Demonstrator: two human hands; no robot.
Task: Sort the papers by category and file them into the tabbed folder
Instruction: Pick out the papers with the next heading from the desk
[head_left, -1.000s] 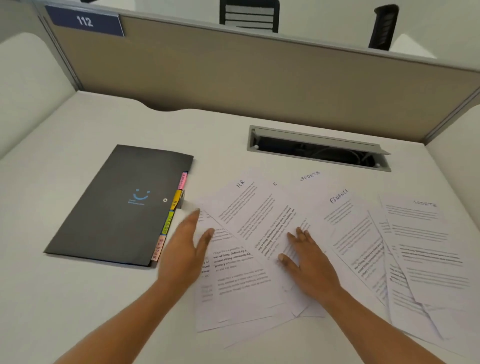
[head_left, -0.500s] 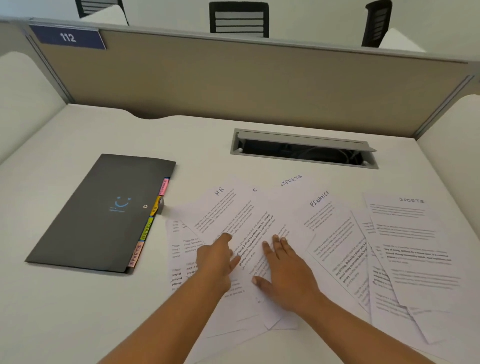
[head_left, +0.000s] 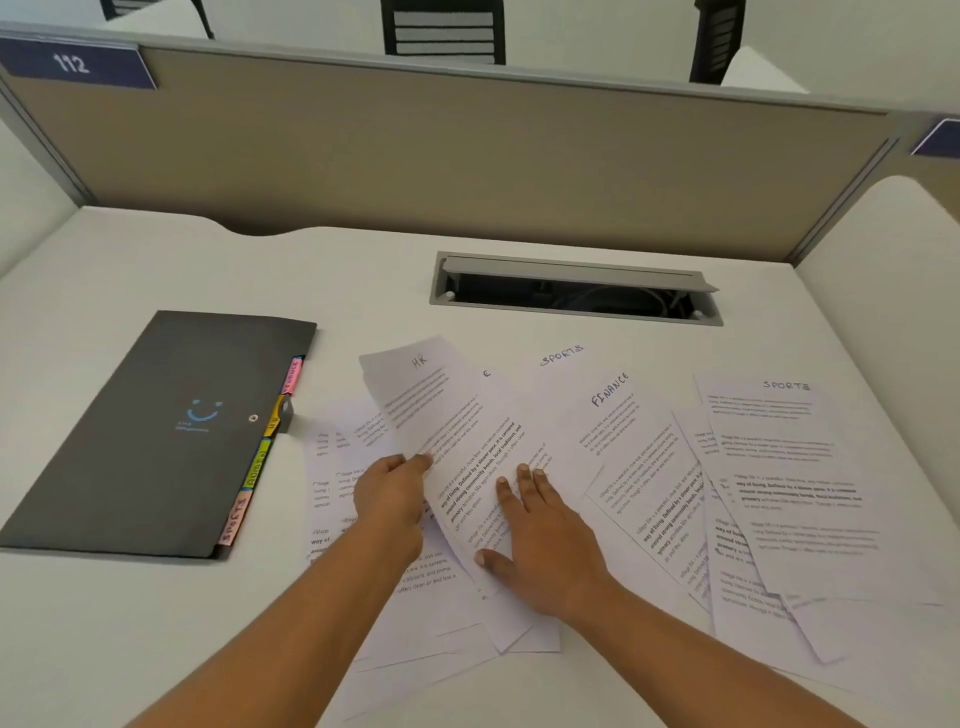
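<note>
Several printed papers lie fanned across the white desk (head_left: 156, 649). My left hand (head_left: 392, 496) pinches the left edge of the sheet headed HR (head_left: 441, 415), whose far end curls up off the pile. My right hand (head_left: 540, 540) lies flat with straight fingers on the papers just to its right. A sheet headed FINANCE (head_left: 623, 441) and two headed SPORTS (head_left: 779, 467) spread to the right. The dark grey tabbed folder (head_left: 156, 441) lies closed on the left, with coloured tabs (head_left: 260, 462) along its right edge.
An open grey cable tray (head_left: 571, 270) is set into the desk behind the papers. A beige partition (head_left: 467, 156) with a sign reading 112 closes the back. Black chairs stand beyond it.
My left hand moved from the left-hand papers onto the HR sheet and pinched its edge; the sheet's far end has lifted. My right hand stayed flat on the pile.
</note>
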